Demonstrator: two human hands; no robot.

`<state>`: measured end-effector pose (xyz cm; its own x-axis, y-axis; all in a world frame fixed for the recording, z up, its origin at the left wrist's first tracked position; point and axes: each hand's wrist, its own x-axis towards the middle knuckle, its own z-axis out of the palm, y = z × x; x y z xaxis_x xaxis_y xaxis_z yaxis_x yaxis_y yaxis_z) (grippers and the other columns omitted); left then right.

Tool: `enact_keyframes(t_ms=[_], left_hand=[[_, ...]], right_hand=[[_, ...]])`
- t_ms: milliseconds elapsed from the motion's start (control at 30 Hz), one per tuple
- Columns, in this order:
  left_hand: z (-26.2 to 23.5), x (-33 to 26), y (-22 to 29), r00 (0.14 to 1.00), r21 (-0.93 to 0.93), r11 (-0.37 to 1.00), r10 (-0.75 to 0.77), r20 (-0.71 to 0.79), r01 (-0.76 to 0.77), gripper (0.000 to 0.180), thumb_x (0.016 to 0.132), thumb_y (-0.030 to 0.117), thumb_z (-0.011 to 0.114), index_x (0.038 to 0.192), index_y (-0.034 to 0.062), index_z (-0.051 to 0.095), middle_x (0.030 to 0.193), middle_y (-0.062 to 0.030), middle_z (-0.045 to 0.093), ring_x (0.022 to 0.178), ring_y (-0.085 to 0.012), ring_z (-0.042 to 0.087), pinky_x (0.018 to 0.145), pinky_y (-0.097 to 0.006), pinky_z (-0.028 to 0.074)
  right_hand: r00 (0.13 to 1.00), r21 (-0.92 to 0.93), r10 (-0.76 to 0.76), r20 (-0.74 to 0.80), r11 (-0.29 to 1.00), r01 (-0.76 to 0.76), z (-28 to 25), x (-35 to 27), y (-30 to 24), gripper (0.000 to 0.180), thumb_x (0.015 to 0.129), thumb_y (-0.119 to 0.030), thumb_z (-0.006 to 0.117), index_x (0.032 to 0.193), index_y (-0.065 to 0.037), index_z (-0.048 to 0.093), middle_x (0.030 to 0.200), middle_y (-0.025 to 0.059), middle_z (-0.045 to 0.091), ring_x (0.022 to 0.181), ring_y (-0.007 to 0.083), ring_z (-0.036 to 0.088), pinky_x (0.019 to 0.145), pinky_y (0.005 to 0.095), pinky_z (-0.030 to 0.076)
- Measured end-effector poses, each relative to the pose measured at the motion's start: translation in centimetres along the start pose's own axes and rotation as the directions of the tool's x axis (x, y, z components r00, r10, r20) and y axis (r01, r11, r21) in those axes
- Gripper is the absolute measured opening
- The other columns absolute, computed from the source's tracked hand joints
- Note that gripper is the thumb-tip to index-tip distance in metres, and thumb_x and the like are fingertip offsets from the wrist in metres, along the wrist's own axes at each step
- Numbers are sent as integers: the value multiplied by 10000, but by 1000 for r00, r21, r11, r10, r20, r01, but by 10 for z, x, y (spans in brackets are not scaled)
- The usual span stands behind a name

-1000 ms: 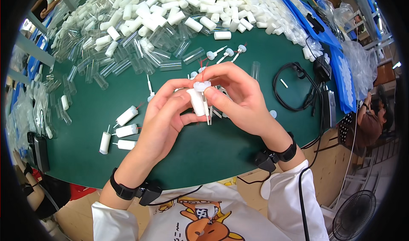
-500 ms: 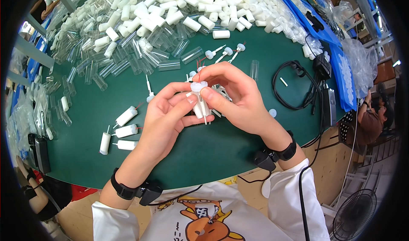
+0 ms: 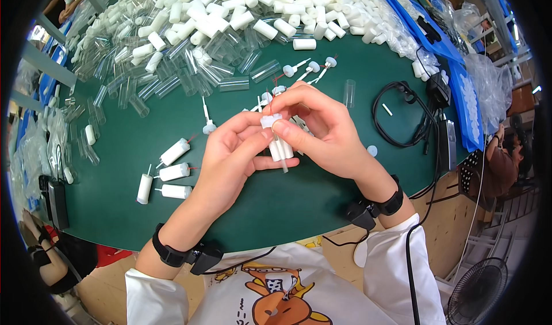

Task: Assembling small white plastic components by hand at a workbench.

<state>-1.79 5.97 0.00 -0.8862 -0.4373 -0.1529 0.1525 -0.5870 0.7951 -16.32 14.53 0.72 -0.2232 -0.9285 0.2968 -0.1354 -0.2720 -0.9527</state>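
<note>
Before my chest, both hands hold a small white capped stem: its whitish cap point(image 3: 270, 121) faces up with thin red wires rising from it. A white foam cylinder point(image 3: 280, 150) sits against the stem under the cap, and a narrow rod end pokes out below. My left hand point(image 3: 233, 146) is closed, pinching from the left with a finger beneath the foam. Closed from the other side, my right hand point(image 3: 322, 126) presses its thumb just under the cap. More capped stems, partly hidden, lie behind my right fingers.
White foam cylinders point(image 3: 264, 29) and clear tubes point(image 3: 234, 84) are heaped along the far side. Several finished-looking white cylinders point(image 3: 174, 151) lie at left; capped stems point(image 3: 293, 69) lie beyond my hands. A coiled black cable point(image 3: 376, 109) and blue trays point(image 3: 464, 109) are at right.
The foam cylinder, tilted beside the stem before, now sits closer around it below the cap. Both hands keep their grip. The whole view has shifted slightly.
</note>
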Motion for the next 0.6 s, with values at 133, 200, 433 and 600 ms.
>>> enact_keyframes(t_ms=[133, 200, 433, 600], left_hand=[[2, -1, 2, 1000, 45, 999, -7, -13, 7, 248, 906, 145, 485, 1092, -18, 509, 1045, -169, 592, 945, -205, 609, 764, -388, 555], [2, -1, 3, 1000, 48, 999, -3, -14, 3, 239, 908, 147, 483, 1081, -15, 513, 1041, -169, 595, 941, -205, 610, 761, -388, 554], [4, -2, 2, 996, 97, 991, 89, 1, -88, 277, 902, 111, 485, 1154, 8, 433, 1072, -182, 583, 997, -220, 590, 785, -384, 539], [2, -2, 2, 994, 115, 987, 111, 19, -112, 329, 868, 25, 487, 1178, 11, 378, 1072, -189, 582, 964, -220, 604, 736, -355, 544]], right_hand=[[1000, -4, 18, 4, 1000, -18, 0, 0, -1, 161, 831, -92, 610, 973, -21, 585, 890, 30, 510, 810, 101, 505, 746, 246, 440], [999, 3, 32, 3, 999, -32, 1, 0, -2, 158, 829, -92, 610, 968, -22, 584, 891, 30, 505, 808, 101, 504, 746, 247, 442], [1000, -74, 14, -23, 997, -16, 0, 1, 1, 154, 813, -82, 620, 952, -23, 594, 874, 29, 491, 791, 89, 504, 751, 247, 451], [1000, -32, -6, 5, 999, 6, 0, 1, 3, 142, 820, -75, 613, 950, -21, 594, 881, 34, 505, 795, 92, 517, 754, 250, 454]])
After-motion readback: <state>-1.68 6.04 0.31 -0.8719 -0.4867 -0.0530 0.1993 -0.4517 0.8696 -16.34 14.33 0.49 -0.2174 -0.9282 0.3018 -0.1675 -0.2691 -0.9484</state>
